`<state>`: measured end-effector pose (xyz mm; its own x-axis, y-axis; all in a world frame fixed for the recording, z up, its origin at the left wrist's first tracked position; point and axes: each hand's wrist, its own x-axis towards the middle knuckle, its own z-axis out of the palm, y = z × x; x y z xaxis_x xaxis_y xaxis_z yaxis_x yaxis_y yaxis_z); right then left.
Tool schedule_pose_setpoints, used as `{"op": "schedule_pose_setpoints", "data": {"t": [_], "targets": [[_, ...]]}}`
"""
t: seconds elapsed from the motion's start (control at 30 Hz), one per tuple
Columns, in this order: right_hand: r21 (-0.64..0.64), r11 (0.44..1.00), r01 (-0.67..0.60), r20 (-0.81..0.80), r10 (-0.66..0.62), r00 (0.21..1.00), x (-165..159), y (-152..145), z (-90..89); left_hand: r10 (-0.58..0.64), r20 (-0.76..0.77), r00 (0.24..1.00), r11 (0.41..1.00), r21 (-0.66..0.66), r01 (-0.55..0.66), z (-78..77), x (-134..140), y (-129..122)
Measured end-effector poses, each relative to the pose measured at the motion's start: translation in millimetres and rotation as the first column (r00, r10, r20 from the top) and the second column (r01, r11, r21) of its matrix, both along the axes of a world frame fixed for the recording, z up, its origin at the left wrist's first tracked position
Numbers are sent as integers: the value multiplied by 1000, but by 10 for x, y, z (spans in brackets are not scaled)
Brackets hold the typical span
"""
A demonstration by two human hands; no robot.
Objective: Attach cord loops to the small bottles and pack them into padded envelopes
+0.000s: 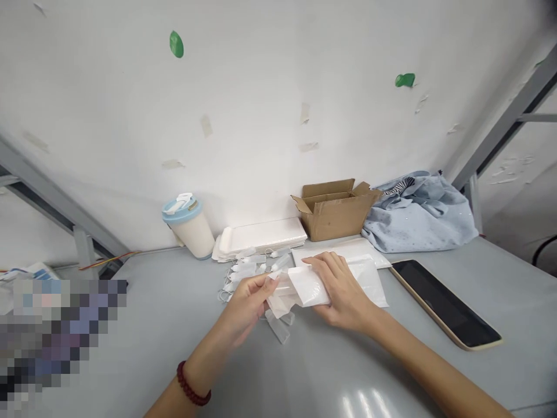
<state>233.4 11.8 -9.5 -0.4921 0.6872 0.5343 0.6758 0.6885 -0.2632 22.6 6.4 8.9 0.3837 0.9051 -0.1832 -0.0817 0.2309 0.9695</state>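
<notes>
Over the grey surface (161, 307), a white packet (310, 287) lies between two hands.
The right grip (342, 285) is closed around the packet, which extends leftward from its fingers; the left grip (243, 306) pinches thin translucent film (282, 301) beside it, perhaps attached to the packet.

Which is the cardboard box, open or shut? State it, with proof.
Open. The cardboard box has its flaps raised and splayed, baring part of its inside; its bottom is hidden.
</notes>
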Motion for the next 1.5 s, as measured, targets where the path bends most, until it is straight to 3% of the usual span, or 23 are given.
{"op": "schedule_pose_setpoints", "data": {"t": [0.13, 0.23, 0.47, 0.63, 0.8, 0.93, 1.07, 1.17, 1.3, 1.5], "targets": [[-19, 1000, -18, -32, 17, 999, 17, -2, 28, -70, 145, 987, 990, -112, 87, 2, -42, 39], [-26, 999, -38, -35, 37, 999, 14, -12, 31, -42, 149, 988, 989, -133, 62, -29, -26, 47], [-22, 994, -102, 9, 103, 995, -67, -79, -15, 92, -111, 990, 993, -66, -99, -93, 159, -56], [129, 988, -90, 46, 85, 995, -96, -85, -49, 201, -183, 962, 979, 53, -194, -88, 231, -83], [339, 934, -114, 19, 115, 993, -97, -30, -115, 259, -112, 959, 962, -61, -267, -40, 221, -82], [409, 909, -84, 82, 55, 995, -131, -28, -182, 203, -9, 979, 952, -234, -199, 66, 239, -140], [463, 884, -60, 129, 0, 992, -109, -31, -165, 176, 115, 978, 956, -257, -142, 134, 238, -212], [461, 886, -50, 152, -23, 988, -71, -22, -127, 148, 70, 986, 961, -246, -126, 139, 205, -251], [440, 895, -65, 198, -27, 980, -76, -18, -126, -13, -53, 999, 977, -214, 2, 122, 146, -296], [444, 895, -41, 192, -50, 980, -135, -44, -158, -1, -57, 998, 973, -229, -12, 108, 64, -325]]}}
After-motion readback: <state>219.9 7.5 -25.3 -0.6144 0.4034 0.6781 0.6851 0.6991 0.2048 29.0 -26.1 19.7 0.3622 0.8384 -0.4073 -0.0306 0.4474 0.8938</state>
